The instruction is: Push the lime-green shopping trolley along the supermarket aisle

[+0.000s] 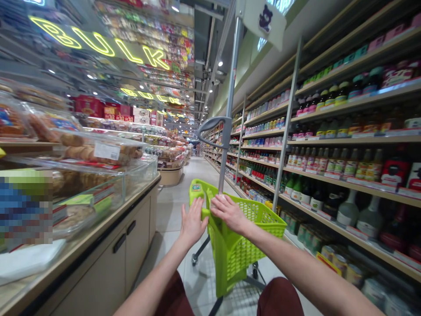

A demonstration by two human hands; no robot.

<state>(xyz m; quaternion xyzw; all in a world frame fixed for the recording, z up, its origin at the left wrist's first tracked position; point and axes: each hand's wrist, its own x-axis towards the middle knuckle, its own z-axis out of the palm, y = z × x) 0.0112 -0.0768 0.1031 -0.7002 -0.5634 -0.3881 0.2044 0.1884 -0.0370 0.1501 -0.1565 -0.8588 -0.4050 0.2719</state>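
**Both hands flat on the green trolley basket, mid-aisle**

I take the green trolley basket (237, 254) as my reference; it sits low in the middle of my feed, on the pale tiled floor (171, 206) of a supermarket aisle.

Far to the left of the basket runs a bakery counter (108, 228) with beige cabinet doors. Clear lidded boxes of pastries (98, 149) are stacked on top of it. High above and left of the basket, a yellow neon sign (98, 44) spells BULK.

The left hand (191, 224) is at the basket's near left corner. Its fingers are spread and straight, and the palm presses against the rim without gripping anything. Just right of it, the right hand (228, 213) lies on the top rim, fingers stretched out flat and wrapped around nothing. The two hands are close but not touching.

A grey pole (228, 131) rises from the basket's rim just behind the right hand. It carries a curved grey handle (210, 127) partway up and a white flag (263, 19) with a bear on it at the top.

To the right of the basket, wooden shelves (348, 182) line the aisle. Sauce bottles (332, 160) stand above basket height and tins (332, 254) sit level with it. Below the basket, at the bottom edge, I see dark red trouser knees (279, 298).
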